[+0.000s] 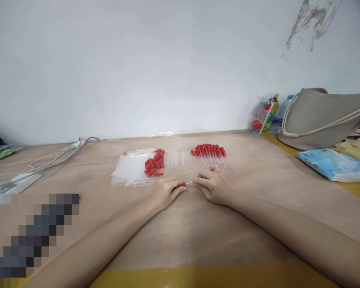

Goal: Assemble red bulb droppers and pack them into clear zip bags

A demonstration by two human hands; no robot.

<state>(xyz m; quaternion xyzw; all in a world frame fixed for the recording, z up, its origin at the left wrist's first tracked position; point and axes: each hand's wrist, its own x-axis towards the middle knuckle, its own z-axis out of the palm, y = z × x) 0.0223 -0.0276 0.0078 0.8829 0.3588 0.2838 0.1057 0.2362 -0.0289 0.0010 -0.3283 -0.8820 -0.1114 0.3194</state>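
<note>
Between my left thumb and fingers a red rubber bulb (183, 185) is pinched; my left hand (168, 192) rests low over the table. My right hand (213, 186) grips a thin clear glass tube (189, 183) whose left end meets the bulb. Just beyond my hands lies a row of clear tubes (177, 160). Left of them is a pile of loose red bulbs (155, 163), partly on clear plastic bags (132, 168). Several droppers with red bulbs fitted (210, 154) lie side by side behind my right hand.
Cables and a white power strip (24, 182) lie at the left. To the right stand drink bottles (265, 116) and a grey bag (321, 116) with a cord, near a blue packet (333, 164). A white wall (123, 72) closes off the wooden table's back edge.
</note>
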